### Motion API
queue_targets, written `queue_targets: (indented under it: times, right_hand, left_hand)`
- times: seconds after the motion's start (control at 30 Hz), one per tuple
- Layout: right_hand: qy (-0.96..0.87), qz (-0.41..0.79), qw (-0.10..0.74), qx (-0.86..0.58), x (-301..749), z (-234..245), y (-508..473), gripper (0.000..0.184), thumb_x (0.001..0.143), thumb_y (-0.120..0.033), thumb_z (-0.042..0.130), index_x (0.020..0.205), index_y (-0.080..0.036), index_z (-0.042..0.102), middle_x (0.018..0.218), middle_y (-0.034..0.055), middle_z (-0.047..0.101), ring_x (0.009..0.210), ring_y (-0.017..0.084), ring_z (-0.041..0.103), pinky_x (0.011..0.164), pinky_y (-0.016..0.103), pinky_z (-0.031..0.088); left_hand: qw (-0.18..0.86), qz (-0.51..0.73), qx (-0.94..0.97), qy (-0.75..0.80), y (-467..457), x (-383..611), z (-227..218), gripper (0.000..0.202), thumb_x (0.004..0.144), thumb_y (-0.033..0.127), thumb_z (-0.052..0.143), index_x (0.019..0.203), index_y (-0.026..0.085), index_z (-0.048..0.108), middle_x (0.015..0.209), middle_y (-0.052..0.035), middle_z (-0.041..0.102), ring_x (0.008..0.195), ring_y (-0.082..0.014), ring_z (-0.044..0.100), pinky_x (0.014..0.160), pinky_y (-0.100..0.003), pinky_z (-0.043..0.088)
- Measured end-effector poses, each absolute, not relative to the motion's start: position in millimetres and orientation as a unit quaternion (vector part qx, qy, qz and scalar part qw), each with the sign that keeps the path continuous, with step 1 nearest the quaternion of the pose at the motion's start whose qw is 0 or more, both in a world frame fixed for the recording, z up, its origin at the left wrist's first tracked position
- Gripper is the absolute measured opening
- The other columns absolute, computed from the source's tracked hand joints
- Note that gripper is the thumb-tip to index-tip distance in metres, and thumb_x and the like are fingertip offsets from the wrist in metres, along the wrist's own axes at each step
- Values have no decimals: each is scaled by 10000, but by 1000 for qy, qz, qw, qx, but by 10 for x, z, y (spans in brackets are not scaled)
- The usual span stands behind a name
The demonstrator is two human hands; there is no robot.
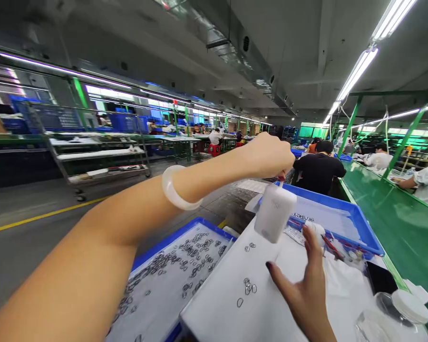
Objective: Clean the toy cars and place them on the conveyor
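Observation:
My left arm, with a pale bangle (174, 187) on it, reaches out over the worktable. The closed fingers of my left hand (267, 156) hold up a white, rounded block-shaped case (275, 211), apparently by a short strap or cord at its top. My right hand (305, 289) is below and right of the case, thumb and fingers spread, with nothing in it. Small oval metal rings (248, 287) lie in loose groups on the white table covering (228, 304), left of my right hand.
A blue-rimmed tray (146, 254) at left holds many scattered rings. Beyond the case is another blue tray (369, 232). A dark phone (381, 278) and a clear jar with a white lid (410, 306) lie at right. A green conveyor (388, 209) runs alongside; a person in black (319, 166) sits ahead.

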State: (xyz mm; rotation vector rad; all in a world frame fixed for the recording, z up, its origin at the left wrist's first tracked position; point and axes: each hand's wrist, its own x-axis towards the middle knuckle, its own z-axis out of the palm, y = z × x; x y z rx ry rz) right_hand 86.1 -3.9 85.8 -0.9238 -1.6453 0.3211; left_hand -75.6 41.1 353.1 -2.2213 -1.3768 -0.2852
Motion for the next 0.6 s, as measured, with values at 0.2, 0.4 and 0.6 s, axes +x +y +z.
queue_targets:
  times: [0.2,0.4,0.6]
  right_hand:
    - [-666,535,461,-240,775,898,-164,447,856,-489,697,1166,-191,576,952,75,684,805,212,663,704,343,592]
    - [-621,609,419,-260,1114,679,-468,414,814,-480,750,1057,-183,595,820,22,628,685,160,625,522,248,543]
    - [-624,609,389,-297,1268,437,-434,486,822,-596,706,1012,-164,590,723,-2,560,622,120,566,506,227,547]
  left_hand:
    - [250,-55,-860,-442,-5,-858,3280,222,795,119,667,671,284,750,688,8,713,682,-183,655,666,-329,435]
    - [-36,-245,-893,-376,331,-1124,2107,206,843,140,584,748,238,740,755,-5,707,754,-170,636,713,-281,423]
    - [-176,-419,-821,-345,512,-857,816,346,928,321,463,739,140,689,763,-51,555,756,-186,553,720,-312,475]
